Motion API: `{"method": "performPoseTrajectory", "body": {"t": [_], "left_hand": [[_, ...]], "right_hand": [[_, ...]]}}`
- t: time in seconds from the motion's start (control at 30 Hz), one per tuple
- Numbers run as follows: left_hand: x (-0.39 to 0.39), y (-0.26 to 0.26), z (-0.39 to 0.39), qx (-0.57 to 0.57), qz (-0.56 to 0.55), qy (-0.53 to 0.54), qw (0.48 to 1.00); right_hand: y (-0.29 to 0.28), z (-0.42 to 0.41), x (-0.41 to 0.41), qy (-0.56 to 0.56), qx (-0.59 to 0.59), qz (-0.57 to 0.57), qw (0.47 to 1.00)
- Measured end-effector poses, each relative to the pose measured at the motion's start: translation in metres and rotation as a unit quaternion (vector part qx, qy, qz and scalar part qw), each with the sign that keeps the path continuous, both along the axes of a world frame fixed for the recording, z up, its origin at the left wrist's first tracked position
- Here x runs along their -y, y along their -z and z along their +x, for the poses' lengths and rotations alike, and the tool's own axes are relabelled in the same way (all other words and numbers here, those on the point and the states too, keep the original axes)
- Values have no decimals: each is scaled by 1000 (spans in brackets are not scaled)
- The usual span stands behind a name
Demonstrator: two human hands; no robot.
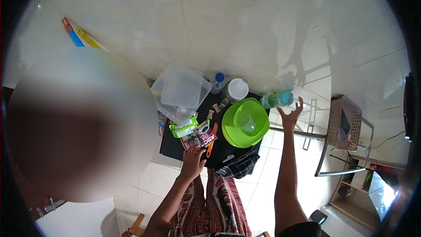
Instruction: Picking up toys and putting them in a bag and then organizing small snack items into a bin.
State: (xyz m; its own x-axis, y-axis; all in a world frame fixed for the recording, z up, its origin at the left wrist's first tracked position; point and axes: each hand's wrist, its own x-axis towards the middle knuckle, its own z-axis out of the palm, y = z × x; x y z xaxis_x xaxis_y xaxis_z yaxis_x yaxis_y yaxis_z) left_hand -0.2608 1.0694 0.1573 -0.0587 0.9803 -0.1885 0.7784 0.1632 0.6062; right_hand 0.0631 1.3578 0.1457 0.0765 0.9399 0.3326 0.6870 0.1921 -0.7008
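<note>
My left hand (193, 162) is at the front edge of a small black table (171, 144), palm down. Its fingertips reach the lower edge of dark red and brown printed sachets (197, 137); the thumb stands apart. Beside the sachets lie a green and white packet (185, 129) and an orange-handled utensil (209, 149). My right hand (290, 117) is raised at the table's right, thumb and fingers spread, with nothing in it. Nearest to it is a teal-capped clear bottle (277, 99). Green plastic bowls (230, 134) are stacked between my hands, a clear cup (246, 123) inside the top one.
Translucent plastic containers (181, 89) stand at the back left. A blue-capped bottle (217, 82) and a white-lidded jar (237, 89) stand near the wall. Dark checked cloth (241, 166) hangs over the front edge. A brown basket (343, 125) sits on a metal rack at right.
</note>
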Motion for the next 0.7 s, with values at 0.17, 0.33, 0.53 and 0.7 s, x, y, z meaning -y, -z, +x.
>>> {"method": "performPoseTrajectory", "body": {"t": [0.17, 0.33, 0.53, 0.7], "left_hand": [[5, 17, -13, 18, -29, 26, 999], [15, 43, -33, 28, -17, 50, 998], [8, 79, -35, 106, 87, 20, 990], [-23, 95, -14, 144, 87, -30, 985]], "right_hand": [[29, -31, 83, 127, 98, 44, 986], [50, -100, 141, -17, 189, -156, 969], [62, -104, 121, -27, 291, -198, 936], [82, -72, 126, 163, -39, -140, 976]]}}
